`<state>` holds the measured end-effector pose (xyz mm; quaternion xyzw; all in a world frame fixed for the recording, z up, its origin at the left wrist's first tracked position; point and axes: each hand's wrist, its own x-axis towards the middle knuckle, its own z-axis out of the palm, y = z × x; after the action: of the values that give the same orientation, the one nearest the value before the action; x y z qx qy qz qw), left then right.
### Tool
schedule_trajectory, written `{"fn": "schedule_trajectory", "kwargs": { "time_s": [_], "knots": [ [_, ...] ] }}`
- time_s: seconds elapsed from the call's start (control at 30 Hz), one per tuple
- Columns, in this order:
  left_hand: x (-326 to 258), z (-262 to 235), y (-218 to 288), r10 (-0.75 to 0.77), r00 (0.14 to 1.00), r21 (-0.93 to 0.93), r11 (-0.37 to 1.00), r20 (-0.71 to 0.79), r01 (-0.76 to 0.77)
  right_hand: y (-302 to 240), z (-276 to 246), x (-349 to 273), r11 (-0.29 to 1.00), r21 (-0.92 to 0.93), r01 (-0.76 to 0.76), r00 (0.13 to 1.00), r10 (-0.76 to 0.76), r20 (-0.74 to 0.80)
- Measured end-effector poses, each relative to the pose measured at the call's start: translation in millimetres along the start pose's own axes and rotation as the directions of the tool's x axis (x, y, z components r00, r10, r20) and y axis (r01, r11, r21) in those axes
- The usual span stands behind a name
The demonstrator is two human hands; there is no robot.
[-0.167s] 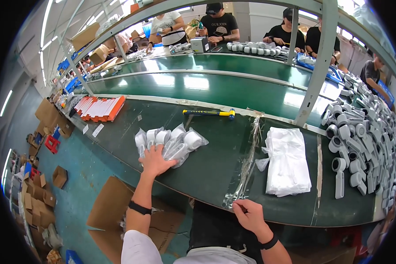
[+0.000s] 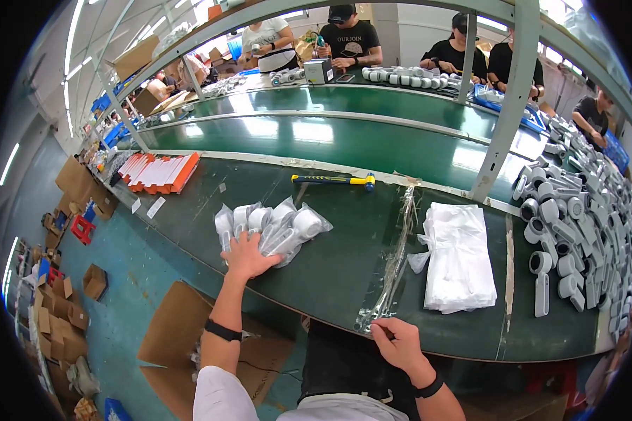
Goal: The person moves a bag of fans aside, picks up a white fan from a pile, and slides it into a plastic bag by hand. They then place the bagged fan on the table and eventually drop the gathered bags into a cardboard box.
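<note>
My left hand (image 2: 247,258) lies with its fingers spread on the near side of a cluster of bagged white handheld devices (image 2: 282,223). Each device has a round head and a handle, and clear plastic wraps it. At the table's front edge, my right hand (image 2: 397,342) rests with its fingers curled in; nothing shows between them. Its fingertips are beside a strip of shiny clear tape (image 2: 393,281) running across the dark green tabletop (image 2: 330,274). Just right of the tape lies a stack of white plastic bags (image 2: 459,259).
A yellow-and-black hammer (image 2: 333,180) lies near the table's back edge. Orange-and-white flat boxes (image 2: 160,172) sit at the far left. Unbagged grey-white devices (image 2: 583,231) are heaped at right. A metal post (image 2: 507,105) rises behind. An open carton (image 2: 179,330) stands below. Co-workers stand across the belt.
Both my hands and the bagged devices stay where they were. In the background, the co-worker at the far right has shifted their arms.
</note>
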<state>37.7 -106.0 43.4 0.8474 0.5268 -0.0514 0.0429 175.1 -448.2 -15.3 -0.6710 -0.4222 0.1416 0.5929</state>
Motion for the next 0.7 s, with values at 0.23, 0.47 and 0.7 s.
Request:
{"fn": "schedule_trajectory", "kwargs": {
  "time_s": [0.23,0.47,0.7],
  "knots": [
    [-2,5,-2,0.071,0.995,-0.097,0.992,-0.067,-0.077,3,0,1,1.000,-0.016,0.008,1.000,-0.008,-0.005],
    [-6,20,-19,0.213,0.963,-0.030,0.975,-0.166,-0.221,0,2,0,1.000,0.002,-0.004,1.000,0.004,-0.008],
    [-2,9,-17,0.240,0.970,-0.001,0.971,-0.035,-0.240,-1,2,0,1.000,-0.019,-0.005,1.000,0.005,-0.029]
  ]
}}
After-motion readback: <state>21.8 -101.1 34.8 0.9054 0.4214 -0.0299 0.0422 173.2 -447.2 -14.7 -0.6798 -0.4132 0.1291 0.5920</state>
